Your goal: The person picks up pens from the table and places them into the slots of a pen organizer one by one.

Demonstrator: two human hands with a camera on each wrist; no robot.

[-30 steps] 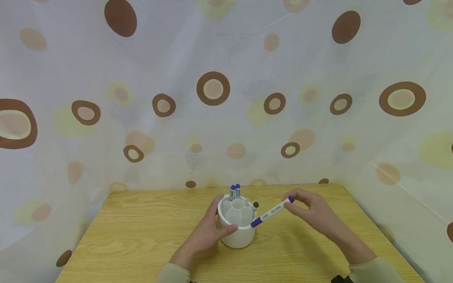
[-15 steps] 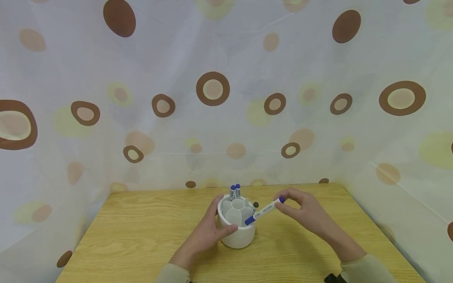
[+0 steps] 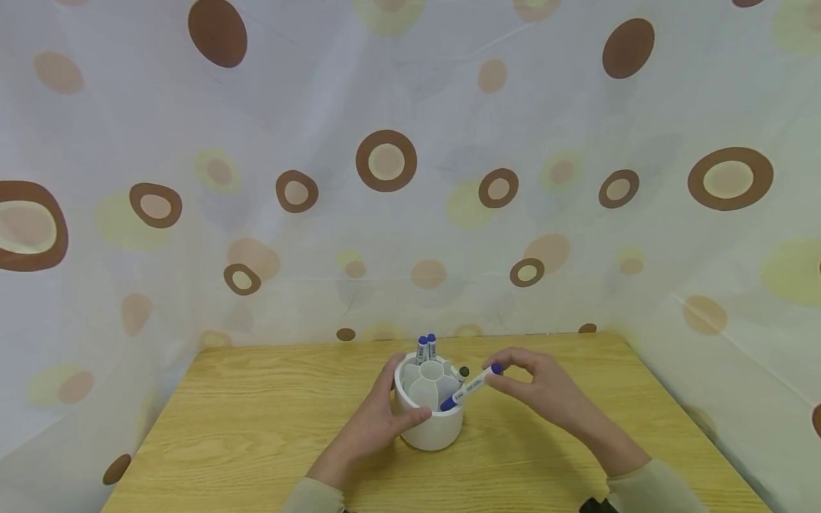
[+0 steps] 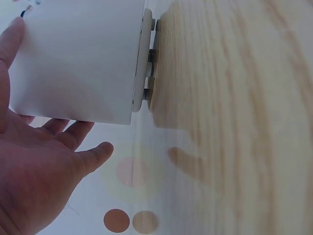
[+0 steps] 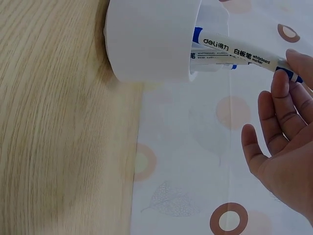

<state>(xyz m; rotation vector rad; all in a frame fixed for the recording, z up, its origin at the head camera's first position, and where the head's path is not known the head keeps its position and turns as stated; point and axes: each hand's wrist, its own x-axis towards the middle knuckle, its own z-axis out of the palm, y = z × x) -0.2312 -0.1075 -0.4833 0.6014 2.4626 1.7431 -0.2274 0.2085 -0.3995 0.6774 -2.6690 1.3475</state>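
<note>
A round white pen holder (image 3: pixel 431 432) with several compartments stands on the table. My left hand (image 3: pixel 375 420) grips its left side, thumb over the front near the rim and fingers round the back. My right hand (image 3: pixel 545 388) pinches a whiteboard marker (image 3: pixel 476 385) by its blue upper end. The marker slants down to the left, its blue cap inside the holder's right front rim. Two blue-capped markers (image 3: pixel 426 349) stand in the back compartments, and a dark-capped marker (image 3: pixel 463 374) leans at the right. In the right wrist view the held marker (image 5: pixel 239 51) shows printed lettering.
The wooden table (image 3: pixel 269 413) spreads around the holder. Behind it and along both sides hangs a pale curtain (image 3: pixel 410 235) with brown and yellow round patterns. Small feet (image 4: pixel 149 56) show under the holder's base in the left wrist view.
My right hand has moved left, bringing the marker's blue cap from outside the rim to inside the holder. The left hand and the holder have stayed in place.
</note>
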